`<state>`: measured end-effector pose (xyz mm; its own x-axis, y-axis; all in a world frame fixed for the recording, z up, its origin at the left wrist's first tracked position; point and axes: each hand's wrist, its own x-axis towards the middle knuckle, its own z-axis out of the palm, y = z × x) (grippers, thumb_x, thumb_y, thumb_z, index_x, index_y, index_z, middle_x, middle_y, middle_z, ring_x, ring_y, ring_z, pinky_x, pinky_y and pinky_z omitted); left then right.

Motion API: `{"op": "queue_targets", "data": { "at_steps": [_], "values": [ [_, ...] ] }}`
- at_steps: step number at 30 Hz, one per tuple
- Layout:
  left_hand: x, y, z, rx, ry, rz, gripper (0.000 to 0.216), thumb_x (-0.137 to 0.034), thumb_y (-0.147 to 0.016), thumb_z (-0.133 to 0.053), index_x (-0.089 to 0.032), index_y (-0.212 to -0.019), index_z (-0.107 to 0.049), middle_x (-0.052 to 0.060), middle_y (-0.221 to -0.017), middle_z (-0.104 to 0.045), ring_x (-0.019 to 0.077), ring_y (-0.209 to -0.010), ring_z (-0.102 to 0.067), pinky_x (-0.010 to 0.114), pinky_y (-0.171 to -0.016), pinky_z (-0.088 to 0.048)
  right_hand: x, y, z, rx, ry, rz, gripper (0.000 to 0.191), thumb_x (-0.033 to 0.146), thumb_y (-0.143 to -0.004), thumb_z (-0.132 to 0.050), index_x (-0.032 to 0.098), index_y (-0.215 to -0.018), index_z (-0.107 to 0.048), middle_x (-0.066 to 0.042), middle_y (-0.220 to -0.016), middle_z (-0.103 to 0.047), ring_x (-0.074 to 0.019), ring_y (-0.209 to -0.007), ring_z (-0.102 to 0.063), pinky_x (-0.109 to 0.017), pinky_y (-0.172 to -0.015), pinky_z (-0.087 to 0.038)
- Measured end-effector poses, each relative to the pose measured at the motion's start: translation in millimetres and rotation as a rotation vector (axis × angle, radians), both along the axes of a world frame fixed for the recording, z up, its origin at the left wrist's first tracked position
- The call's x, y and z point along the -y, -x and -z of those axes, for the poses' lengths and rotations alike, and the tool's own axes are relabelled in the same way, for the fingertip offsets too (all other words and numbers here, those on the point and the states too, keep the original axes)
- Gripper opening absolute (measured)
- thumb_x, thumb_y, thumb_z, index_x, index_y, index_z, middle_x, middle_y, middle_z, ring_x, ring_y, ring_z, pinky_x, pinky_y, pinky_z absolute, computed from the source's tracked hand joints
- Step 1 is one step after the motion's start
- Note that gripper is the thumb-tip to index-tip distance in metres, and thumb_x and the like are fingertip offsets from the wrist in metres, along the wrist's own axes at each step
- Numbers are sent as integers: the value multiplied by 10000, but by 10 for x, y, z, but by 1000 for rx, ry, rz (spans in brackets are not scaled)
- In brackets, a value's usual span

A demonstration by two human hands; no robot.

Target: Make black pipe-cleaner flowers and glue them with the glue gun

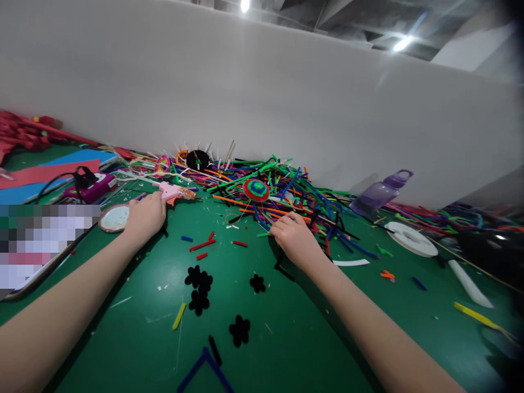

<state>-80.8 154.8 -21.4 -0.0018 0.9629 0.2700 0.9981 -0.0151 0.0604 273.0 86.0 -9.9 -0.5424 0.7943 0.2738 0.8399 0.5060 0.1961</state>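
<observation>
My left hand [144, 215] is closed around the handle of a pink glue gun [177, 191] that lies on the green table [286, 338], nozzle pointing right. My right hand [293, 238] rests curled at the near edge of a big pile of coloured pipe cleaners [286, 191], fingers pinched on something I cannot make out. A round coiled disc in red, green and blue [256, 190] sits on the pile just beyond that hand. Several black fuzzy flower shapes [198, 281] lie between my forearms.
A purple water bottle [379, 194] lies on its side at the right, near a white tape roll [411, 238]. A small round mirror [113, 217] and a purple device with cable [92, 187] sit left. Short cut pieces litter the table. A white wall runs behind.
</observation>
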Motion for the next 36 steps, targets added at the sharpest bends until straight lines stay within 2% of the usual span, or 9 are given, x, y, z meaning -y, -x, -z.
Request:
{"op": "queue_targets", "data": {
  "at_steps": [3, 6, 12, 15, 20, 25, 31, 33, 36],
  "values": [
    [-2, 0, 5, 2, 5, -1, 444, -268, -965, -221, -79, -1121, -592, 244, -1076, -704, 365, -1028, -662, 511, -884, -446, 42, 102, -39, -32, -31, 30, 240, 49, -896, -506, 162, -790, -690, -101, -806, -724, -250, -872, -603, -454, -954, -365],
    [-8, 5, 15, 0, 10, -8, 434, -269, -971, -225, -83, -1123, -588, 234, -1065, -709, 355, -1023, -666, 504, -891, -444, 80, 340, -96, -87, -22, -18, 159, 129, -922, -542, 157, -942, -697, -103, -1038, -735, -231, -980, -616, -410, -959, -403],
    [-17, 18, 35, 1, 6, -6, 425, -273, -977, -230, -96, -1135, -583, 224, -1089, -710, 334, -1031, -667, 490, -910, -432, 63, 932, -210, -255, 337, -337, 388, 242, -851, -702, 133, -1215, -623, -138, -1329, -623, -238, -1227, -563, -374, -1027, -455],
    [-24, 24, 46, 8, -3, 3, 444, -268, -975, -216, -81, -1150, -578, 230, -1095, -707, 345, -1036, -662, 508, -907, -429, 7, 1164, -205, -167, 433, -369, 462, 290, -863, -699, 125, -1281, -592, -140, -1296, -632, -240, -1189, -577, -361, -1006, -467],
    [-35, 39, 67, 15, -12, 11, 424, -255, -970, -227, -92, -1125, -586, 212, -1094, -711, 343, -1057, -658, 502, -916, -426, -106, 1350, -120, -59, 405, -304, 221, 199, -964, -546, 127, -1125, -679, -126, -1084, -676, -215, -1029, -609, -317, -850, -487],
    [-31, 37, 68, 8, -14, 14, 424, -253, -969, -226, -90, -1129, -584, 212, -1094, -712, 342, -1059, -658, 500, -923, -421, -137, 1271, -118, -28, 402, -253, 137, 25, -863, -587, 83, -931, -690, -130, -937, -692, -201, -866, -636, -281, -727, -464],
    [-15, 21, 39, -7, -6, 13, 443, -268, -969, -219, -83, -1102, -598, 220, -1065, -713, 349, -1023, -664, 501, -898, -429, -191, 804, -338, -108, 388, -200, 162, 28, -738, -680, 166, -823, -689, -21, -819, -702, -139, -737, -648, -212, -642, -463],
    [-9, 18, 32, -12, -4, 17, 451, -268, -971, -209, -83, -1114, -595, 222, -1076, -711, 345, -1019, -665, 500, -900, -429, -241, 537, -452, -181, 303, -113, 190, 33, -791, -615, 161, -910, -690, -35, -855, -705, -148, -755, -657, -238, -692, -497],
    [-2, 16, 26, -15, -6, 15, 452, -263, -968, -207, -77, -1134, -585, 230, -1080, -709, 351, -1021, -665, 503, -896, -430, -272, 173, -575, -291, 18, 99, 290, 46, -867, -491, 81, -1100, -660, -190, -1087, -669, -269, -1001, -639, -422, -880, -505]
  ]
}}
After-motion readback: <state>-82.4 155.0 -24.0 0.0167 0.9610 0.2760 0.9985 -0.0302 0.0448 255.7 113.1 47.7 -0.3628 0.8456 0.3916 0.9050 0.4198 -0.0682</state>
